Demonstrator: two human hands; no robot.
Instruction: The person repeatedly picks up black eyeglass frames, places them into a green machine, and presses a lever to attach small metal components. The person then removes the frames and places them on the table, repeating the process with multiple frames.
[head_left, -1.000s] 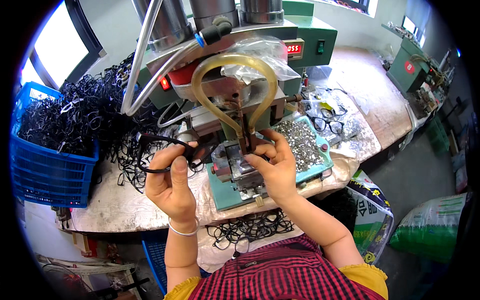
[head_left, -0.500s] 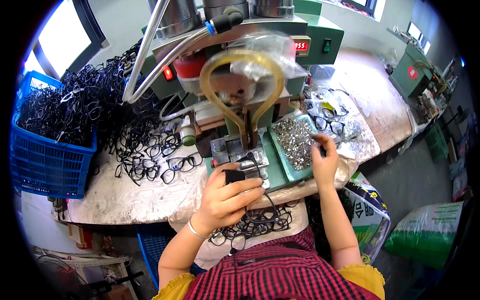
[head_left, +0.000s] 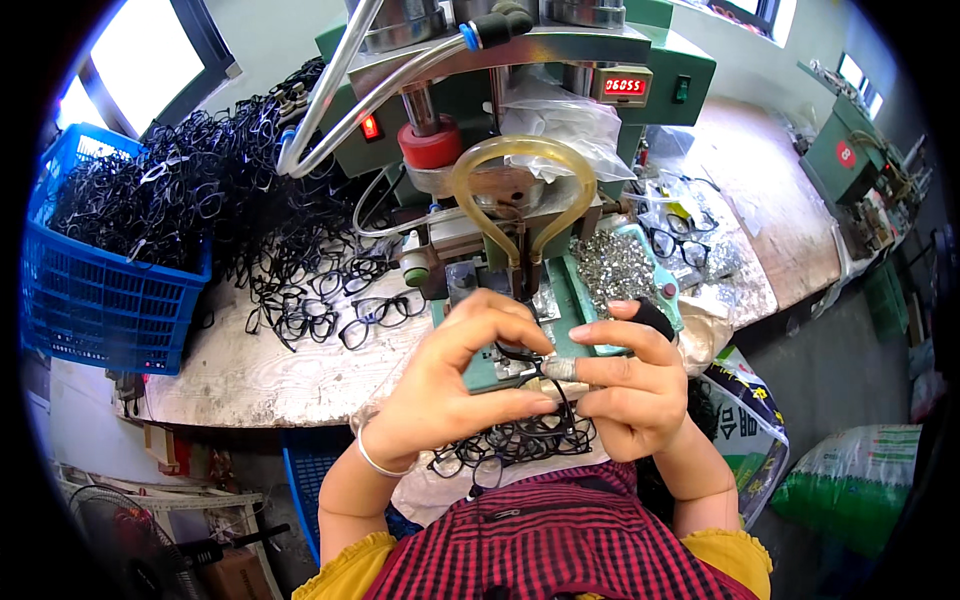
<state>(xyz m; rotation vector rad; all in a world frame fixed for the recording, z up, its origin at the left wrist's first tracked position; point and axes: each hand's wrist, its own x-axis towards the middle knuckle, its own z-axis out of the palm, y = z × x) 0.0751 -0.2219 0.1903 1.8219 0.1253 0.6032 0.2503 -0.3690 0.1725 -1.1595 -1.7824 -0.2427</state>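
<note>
A black eyeglass frame (head_left: 567, 398) is held up in front of the press, between my two hands. My left hand (head_left: 455, 375) curls round it from the left, thumb below and fingers above. From the right, my right hand (head_left: 635, 385) meets it with bent fingers, a taped fingertip against the frame; the exact grip is partly hidden. A black cover (head_left: 655, 320) sits on one right finger. Behind the hands stands the green press with its metal fixture (head_left: 515, 368) and a yellowish looped tube (head_left: 525, 150). A green tray (head_left: 640, 240) of small shiny metal parts lies beside the fixture.
Black eyeglass frames (head_left: 325, 310) are heaped on the table at left, beside a full blue basket (head_left: 110, 300). More frames (head_left: 490, 450) rest on cloth at my lap. Right of the tray lie bagged glasses (head_left: 685, 245). A sack (head_left: 850, 490) stands on the floor at right.
My right hand has come from the metal parts tray to the eyeglass frame. My left hand has lifted the frame off the fixture and turned it. The head view has shifted slightly.
</note>
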